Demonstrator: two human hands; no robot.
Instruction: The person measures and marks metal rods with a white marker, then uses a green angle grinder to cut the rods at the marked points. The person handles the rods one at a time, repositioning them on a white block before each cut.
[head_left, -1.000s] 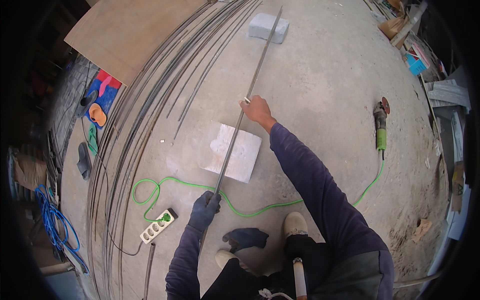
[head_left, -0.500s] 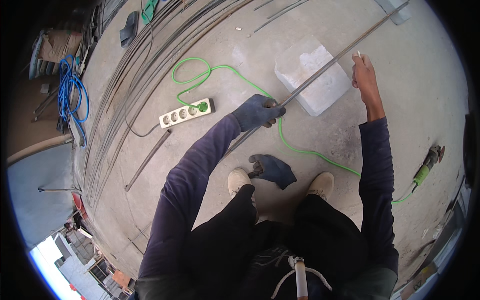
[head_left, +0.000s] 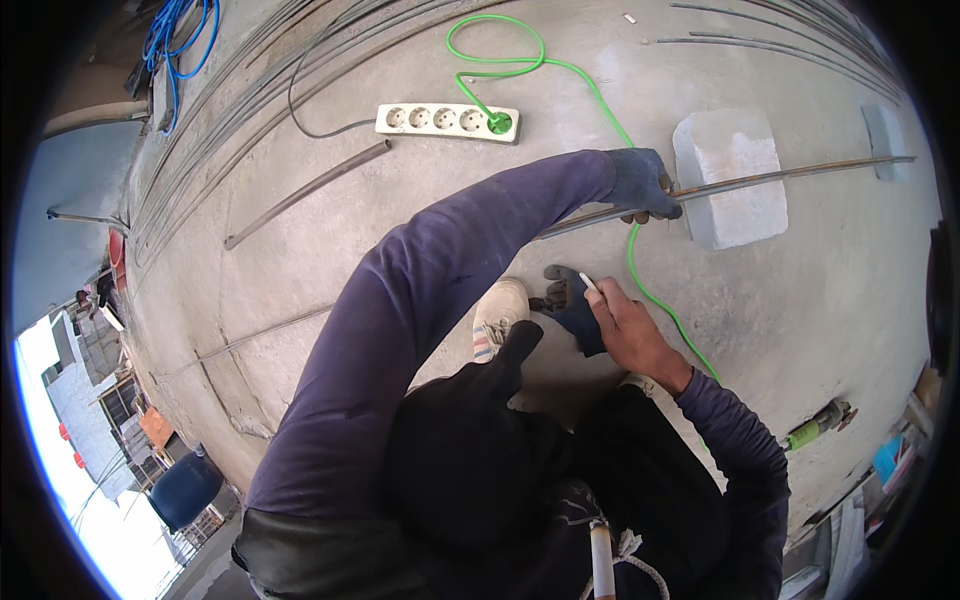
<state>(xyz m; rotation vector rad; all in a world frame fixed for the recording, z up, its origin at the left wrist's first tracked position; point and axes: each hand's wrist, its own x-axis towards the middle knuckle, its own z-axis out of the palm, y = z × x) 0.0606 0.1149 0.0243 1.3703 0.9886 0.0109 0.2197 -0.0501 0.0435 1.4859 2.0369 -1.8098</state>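
Note:
My left hand (head_left: pixel 645 185), in a dark grey work glove, is closed around long thin steel rods (head_left: pixel 835 169). The rods cross above a pale concrete block (head_left: pixel 730 165) and reach toward a second, smaller block (head_left: pixel 885 140) at the right. Bare, my right hand (head_left: pixel 630 325) pinches a short white chalk-like stick (head_left: pixel 588 283) pointing up and left. Behind that hand a loose dark glove (head_left: pixel 575 310) lies on the floor between my shoes, partly covered. My left forearm hides part of the rods.
A white power strip (head_left: pixel 445 122) has a green cable (head_left: pixel 590 80) plugged in, which loops across the floor past my right hand. A green angle grinder (head_left: pixel 820 425) lies at the right. A metal tube (head_left: pixel 305 195) and several long rods (head_left: pixel 240 90) lie at the left.
My right hand has come down and inward from the upper right, still pinching the white stick. The view has turned, so the rods now lie flatter across it; my left hand keeps its grip.

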